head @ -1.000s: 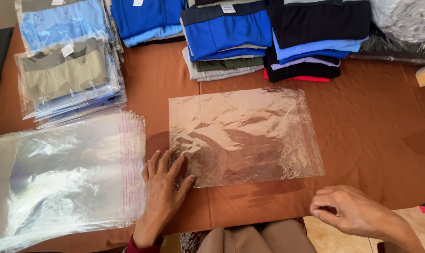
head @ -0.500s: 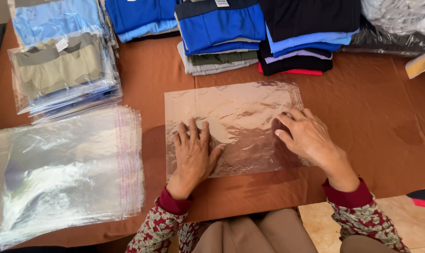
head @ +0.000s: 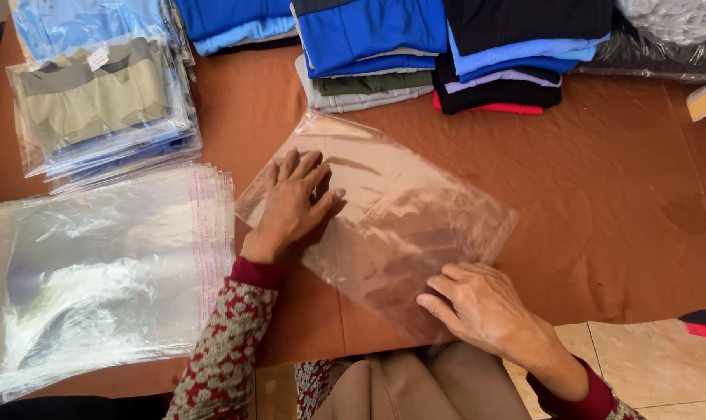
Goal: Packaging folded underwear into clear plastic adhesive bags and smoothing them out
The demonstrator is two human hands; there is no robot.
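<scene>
A single clear plastic bag (head: 380, 222) lies flat on the brown desk (head: 617, 202), turned at a slant. Its long axis runs from the far left corner, near the folded clothes, down to the near right corner by the desk's front edge. The left hand (head: 295, 204) presses flat on the bag's left part, fingers (head: 310, 167) spread wide and pointing away from the person. The right hand (head: 477, 299) rests on the bag's near corner, fingers loosely curved, holding nothing. Right of the bag the desk is bare brown cloth out to its edge, the widest open room. Left of the bag, just beside it, sits a stack of empty clear bags (head: 96, 272) with red-dotted strips. Beyond that stack lies a pile of bagged garments (head: 96, 101). Beyond the bag, along the desk's far edge, stand stacks of folded blue clothes (head: 368, 43) and folded dark clothes (head: 508, 54). The bag's near corner almost reaches the desk's front edge.
</scene>
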